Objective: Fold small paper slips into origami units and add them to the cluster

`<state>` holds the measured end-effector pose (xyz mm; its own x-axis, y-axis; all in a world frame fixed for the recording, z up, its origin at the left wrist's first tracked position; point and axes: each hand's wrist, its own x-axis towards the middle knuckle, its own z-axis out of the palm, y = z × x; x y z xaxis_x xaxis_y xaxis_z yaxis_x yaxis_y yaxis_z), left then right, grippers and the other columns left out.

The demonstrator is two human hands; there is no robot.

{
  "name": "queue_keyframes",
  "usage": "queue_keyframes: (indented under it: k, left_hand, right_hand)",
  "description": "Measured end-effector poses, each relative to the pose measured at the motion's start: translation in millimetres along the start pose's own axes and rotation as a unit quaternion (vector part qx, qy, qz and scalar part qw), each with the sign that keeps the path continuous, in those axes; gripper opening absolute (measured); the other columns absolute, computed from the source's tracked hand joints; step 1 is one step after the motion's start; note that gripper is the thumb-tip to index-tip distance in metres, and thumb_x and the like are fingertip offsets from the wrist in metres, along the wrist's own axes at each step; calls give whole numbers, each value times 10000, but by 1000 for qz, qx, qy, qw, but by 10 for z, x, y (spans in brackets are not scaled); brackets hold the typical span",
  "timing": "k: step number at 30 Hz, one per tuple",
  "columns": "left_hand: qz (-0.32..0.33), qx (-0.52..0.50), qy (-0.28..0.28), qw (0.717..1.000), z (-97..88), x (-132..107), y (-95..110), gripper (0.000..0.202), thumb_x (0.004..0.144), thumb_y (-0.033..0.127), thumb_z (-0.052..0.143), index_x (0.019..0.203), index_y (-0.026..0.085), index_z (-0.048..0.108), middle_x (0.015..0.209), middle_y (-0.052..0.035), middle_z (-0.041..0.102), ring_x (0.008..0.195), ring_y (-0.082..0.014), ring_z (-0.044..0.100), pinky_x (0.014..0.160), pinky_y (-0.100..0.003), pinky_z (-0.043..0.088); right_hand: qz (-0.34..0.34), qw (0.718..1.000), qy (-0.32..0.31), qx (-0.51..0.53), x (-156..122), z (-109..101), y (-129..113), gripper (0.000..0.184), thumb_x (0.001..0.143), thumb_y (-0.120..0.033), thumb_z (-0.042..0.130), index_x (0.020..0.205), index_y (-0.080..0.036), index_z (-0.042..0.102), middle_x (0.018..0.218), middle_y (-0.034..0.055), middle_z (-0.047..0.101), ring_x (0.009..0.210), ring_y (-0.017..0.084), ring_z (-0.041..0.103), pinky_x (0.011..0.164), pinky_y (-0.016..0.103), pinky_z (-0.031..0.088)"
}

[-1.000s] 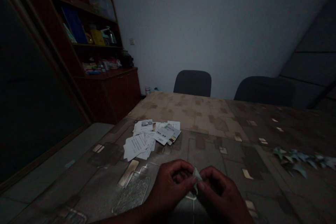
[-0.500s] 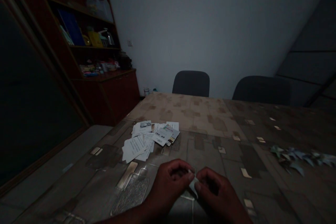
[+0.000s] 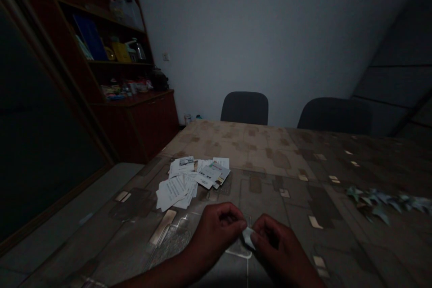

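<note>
Between my two hands, just above the near part of the table, is a small pale piece of folded paper (image 3: 249, 236). My left hand (image 3: 221, 227) pinches its left end between thumb and forefinger. On the other side my right hand (image 3: 276, 238) grips it, thumb in front and fingers curled behind. Fingers cover much of the paper, so its full shape is hidden. Beyond my left hand lies a loose spread of printed cards (image 3: 173, 191), overlapping one another. Off to the right rests a cluster of pale, pointed folded paper shapes (image 3: 380, 202).
A patterned tablecloth (image 3: 256, 153) covers the table. Two dark chairs (image 3: 245, 108) stand at its far edge, against a pale wall. At the left is a reddish-brown cabinet (image 3: 145, 119) with shelves holding a blue folder (image 3: 90, 38), a kettle and other items.
The folded paper has turned slightly between my fingers, and more of its pale face shows. My left hand has shifted very little; the cards and pointed shapes stay where they were.
</note>
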<state>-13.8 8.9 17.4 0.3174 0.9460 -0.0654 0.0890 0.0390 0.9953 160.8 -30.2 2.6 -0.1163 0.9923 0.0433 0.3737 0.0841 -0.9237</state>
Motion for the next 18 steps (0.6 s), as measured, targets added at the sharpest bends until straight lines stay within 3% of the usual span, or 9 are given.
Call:
queue_keyframes:
  k: [5, 8, 13, 18]
  left_hand:
    - [-10, 78, -22, 997, 27, 11, -61, 40, 685, 124, 579, 663, 146, 605, 559, 38, 535, 551, -127, 501, 522, -211, 342]
    - [55, 212, -40, 975, 28, -13, -119, 111, 706, 71, 568, 721, 154, 640, 605, 34, 569, 591, -133, 539, 565, -215, 354]
    - [238, 436, -42, 867, -69, -29, -217, 128, 800, 66, 605, 820, 183, 653, 807, -7, 643, 761, -168, 581, 651, -244, 378]
    - [418, 550, -84, 718, -97, -32, -277, 81, 921, 177, 609, 840, 172, 606, 782, -4, 626, 715, -159, 529, 600, -275, 337]
  right_hand:
    - [-67, 979, -2, -192, 45, -27, 32, 188, 857, -196, 514, 678, -194, 574, 687, 6, 603, 703, 187, 554, 634, 282, 376]
    - [-78, 953, -1, -293, 73, -11, 81, 183, 794, -81, 536, 649, -187, 572, 693, 17, 622, 738, 207, 559, 691, 323, 360]
    - [-76, 947, 20, -312, 90, 12, 160, 115, 745, -94, 611, 769, -206, 610, 767, 15, 647, 789, 231, 570, 723, 348, 342]
    - [-82, 945, 25, -316, 84, 20, 167, 124, 765, -99, 609, 773, -222, 594, 773, 6, 644, 785, 228, 569, 722, 347, 349]
